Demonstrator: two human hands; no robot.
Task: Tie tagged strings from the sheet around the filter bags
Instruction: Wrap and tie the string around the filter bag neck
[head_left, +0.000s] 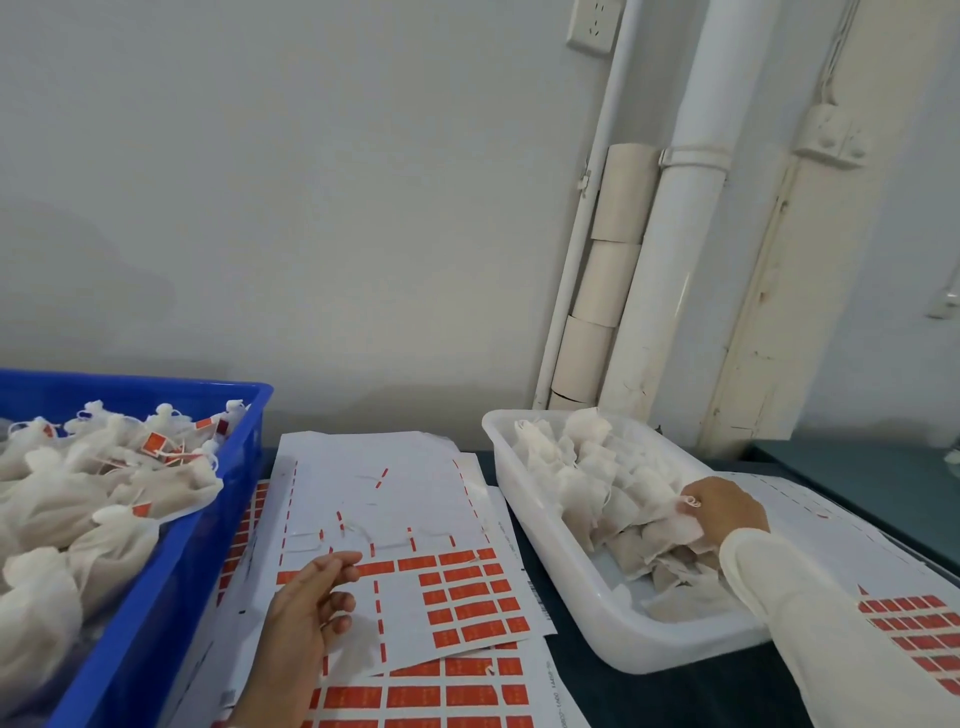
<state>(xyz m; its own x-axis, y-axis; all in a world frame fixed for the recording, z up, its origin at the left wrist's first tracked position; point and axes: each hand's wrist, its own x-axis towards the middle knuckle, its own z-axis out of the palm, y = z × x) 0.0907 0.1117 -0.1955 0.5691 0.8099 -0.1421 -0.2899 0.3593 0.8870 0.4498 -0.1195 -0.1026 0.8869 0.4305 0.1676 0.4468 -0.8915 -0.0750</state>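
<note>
A white sheet (395, 499) with rows of red tags (467, 597) and loose strings lies in the middle, on top of more tag sheets. My left hand (311, 603) hovers over its lower left part with loosely curled fingers, holding nothing I can see. On the right, a white plastic tray (524, 525) holds several untied filter bags (597, 478). My right hand (722, 506) reaches into the tray and grips one filter bag (683, 522) by its top.
At the left a blue crate (171, 587) is filled with tied bags that carry red tags. Another tag sheet (914, 618) lies under my right sleeve. White pipes (670, 260) and paper rolls (608, 291) stand against the wall behind the tray.
</note>
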